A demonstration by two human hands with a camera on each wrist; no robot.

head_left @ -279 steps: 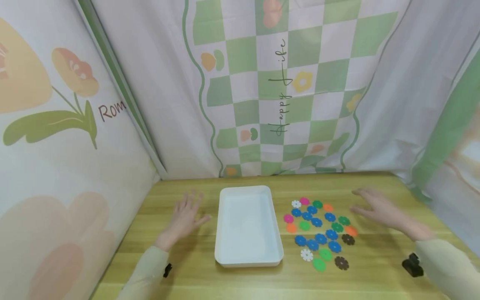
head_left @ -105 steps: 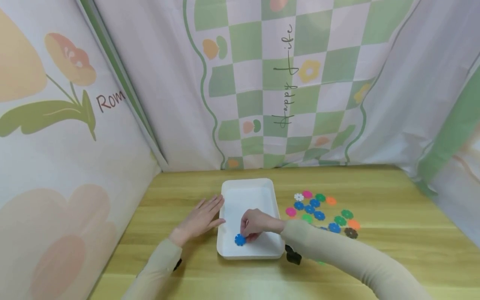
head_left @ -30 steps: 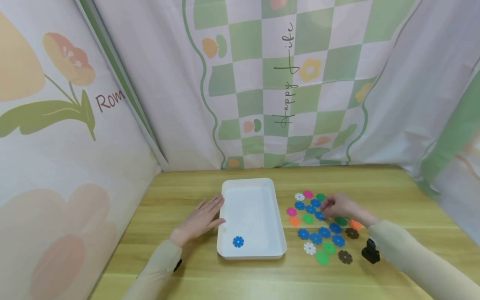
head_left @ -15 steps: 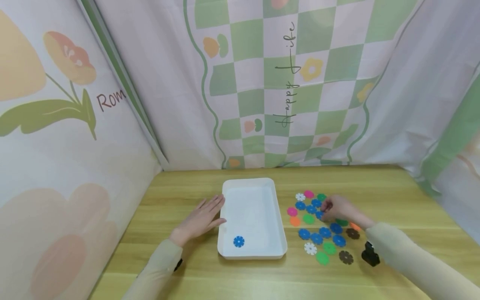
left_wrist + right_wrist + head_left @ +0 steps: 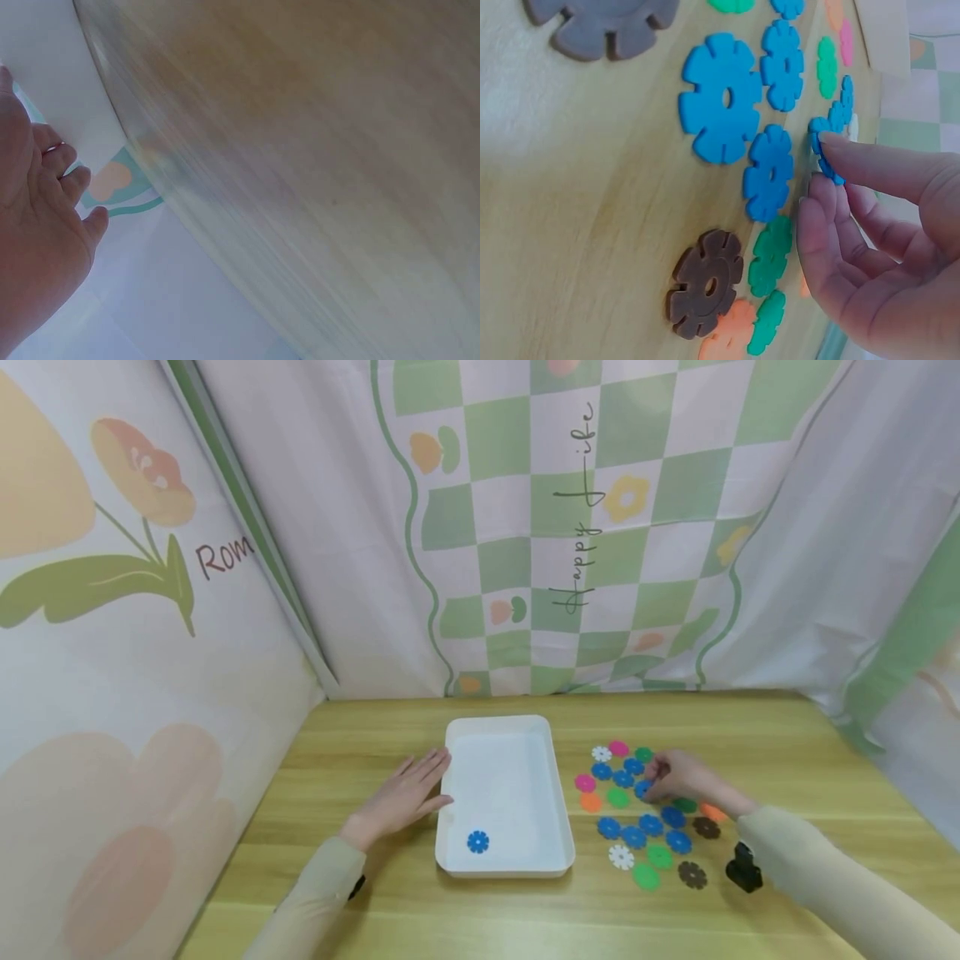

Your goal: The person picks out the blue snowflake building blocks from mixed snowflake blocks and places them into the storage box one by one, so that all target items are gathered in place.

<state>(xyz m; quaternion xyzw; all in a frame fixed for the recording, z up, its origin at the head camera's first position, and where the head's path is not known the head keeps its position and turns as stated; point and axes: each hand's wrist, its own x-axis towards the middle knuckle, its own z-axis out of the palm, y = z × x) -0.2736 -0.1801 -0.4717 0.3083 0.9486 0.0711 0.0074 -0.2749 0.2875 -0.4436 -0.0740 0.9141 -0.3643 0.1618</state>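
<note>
My left hand (image 5: 399, 799) lies with straight fingers against the left rim of a white tray (image 5: 502, 777). Inside the tray, near its front left corner, is one blue snowflake disc (image 5: 477, 842). To the tray's right, my right hand (image 5: 686, 777) pinches another blue snowflake disc (image 5: 642, 789) at the spread of discs. In the right wrist view, the thumb of the right hand (image 5: 889, 240) presses on that blue disc (image 5: 829, 159), with the other fingers curled behind. The left wrist view shows the left hand (image 5: 45, 202) beside the tray wall (image 5: 64, 75).
Around the right hand lie several blue discs (image 5: 633, 837), with light green (image 5: 646, 876), dark brown (image 5: 692, 874), white (image 5: 621, 857), pink (image 5: 585, 783) and orange discs (image 5: 591, 802). A checkered curtain (image 5: 562, 568) hangs behind the wooden table (image 5: 375, 910).
Since the first frame, the left hand has come to the tray and the right hand has put a blue disc inside. The right hand has then gone back to the discs, staying there lately.
</note>
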